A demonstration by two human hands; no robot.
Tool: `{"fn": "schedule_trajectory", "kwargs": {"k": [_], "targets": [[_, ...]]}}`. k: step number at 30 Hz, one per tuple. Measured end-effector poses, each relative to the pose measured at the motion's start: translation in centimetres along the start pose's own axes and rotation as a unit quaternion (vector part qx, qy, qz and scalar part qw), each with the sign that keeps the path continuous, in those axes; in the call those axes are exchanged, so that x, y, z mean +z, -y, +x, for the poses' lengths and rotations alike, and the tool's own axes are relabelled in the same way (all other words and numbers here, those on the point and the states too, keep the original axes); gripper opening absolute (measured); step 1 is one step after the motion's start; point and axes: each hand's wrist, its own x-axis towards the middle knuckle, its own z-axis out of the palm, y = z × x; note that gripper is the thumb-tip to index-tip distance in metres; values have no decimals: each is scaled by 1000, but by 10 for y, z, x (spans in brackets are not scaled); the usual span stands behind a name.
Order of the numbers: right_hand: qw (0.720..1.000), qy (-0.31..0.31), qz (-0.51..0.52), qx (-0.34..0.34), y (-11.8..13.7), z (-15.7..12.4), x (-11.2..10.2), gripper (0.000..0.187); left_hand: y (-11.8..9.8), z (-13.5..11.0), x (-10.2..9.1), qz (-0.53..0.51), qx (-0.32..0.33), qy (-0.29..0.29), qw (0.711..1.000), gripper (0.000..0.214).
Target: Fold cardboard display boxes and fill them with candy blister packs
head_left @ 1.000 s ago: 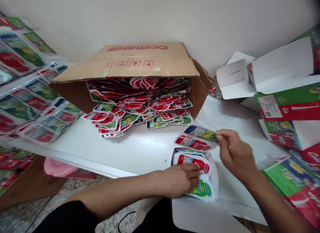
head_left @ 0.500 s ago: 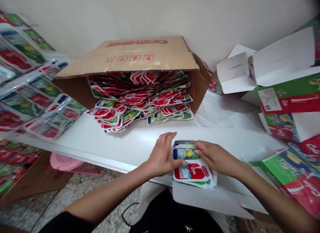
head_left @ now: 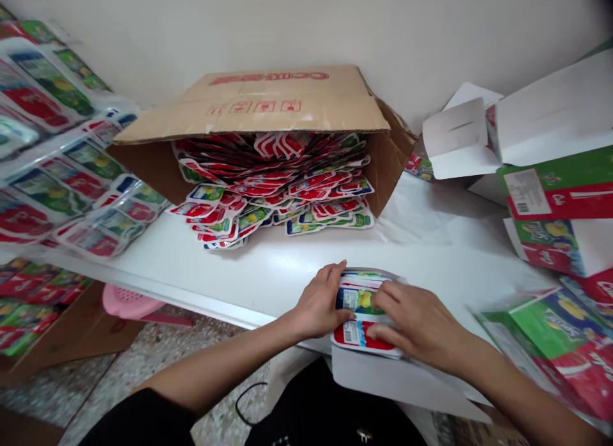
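Note:
A small stack of printed drink pouches (head_left: 360, 305), red, green and blue on white, lies near the front edge of the white table (head_left: 268, 273). My left hand (head_left: 320, 302) cups the stack's left side with its fingers curled against it. My right hand (head_left: 416, 323) lies over the stack's right side, fingers pressing down on the top pouch. Behind them, a cardboard box (head_left: 268, 107) on its side spills out several more of the same pouches (head_left: 278, 190).
Sheets of the same pouches (head_left: 62, 158) are heaped at the left. Folded green, red and white cartons (head_left: 555, 197) crowd the right side, with another (head_left: 550, 344) at the front right. A pink stool (head_left: 127, 302) stands below the table's edge.
A second ago my right hand held one pouch above the stack. It laid the pouch on top, and both hands have closed in on the stack's sides.

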Motion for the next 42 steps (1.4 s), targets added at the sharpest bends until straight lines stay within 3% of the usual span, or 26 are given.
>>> {"fn": "schedule_trajectory", "kwargs": {"k": [4, 10, 13, 15, 20, 23, 26, 28, 30, 33, 36, 39, 42], "targets": [[994, 109, 19, -19, 13, 5, 13, 11, -1, 0, 2, -4, -6, -3, 1000, 96], [992, 115, 50, 29, 16, 2, 10, 18, 2, 0, 5, -16, 9, -25, 1000, 102], [991, 82, 64, 81, 12, 4, 7, 56, 1, 0, 4, -26, 6, -24, 999, 102], [987, 101, 59, 112, 11, 9, 11, 82, 0, -1, 4, -28, 4, -21, 999, 103], [976, 157, 77, 131, 14, 20, 18, 94, 0, -2, 6, -36, -1, -20, 999, 108], [980, 123, 103, 117, 9, 12, 8, 90, 2, -2, 3, -26, -1, -27, 999, 110], [982, 23, 137, 127, -4, -8, -3, 63, -1, 5, -6, 26, 42, -42, 998, 106], [967, -52, 157, 192, -13, -26, -2, 50, -8, 13, -13, 76, 88, -37, 992, 106], [940, -93, 182, 273, -19, -42, 8, 51, -17, 22, -16, 134, 123, -2, 983, 100], [909, -95, 239, 329, -18, -55, 32, 56, -30, 27, -10, 231, 163, 67, 957, 69], [895, -91, 287, 330, -11, -55, 50, 53, -37, 23, -2, 311, 198, 76, 926, 43], [885, -103, 311, 331, -7, -49, 54, 52, -37, 18, -2, 335, 197, 72, 919, 49], [866, -113, 354, 335, -6, -49, 53, 54, -35, 19, -8, 286, 182, 64, 938, 73]]}}
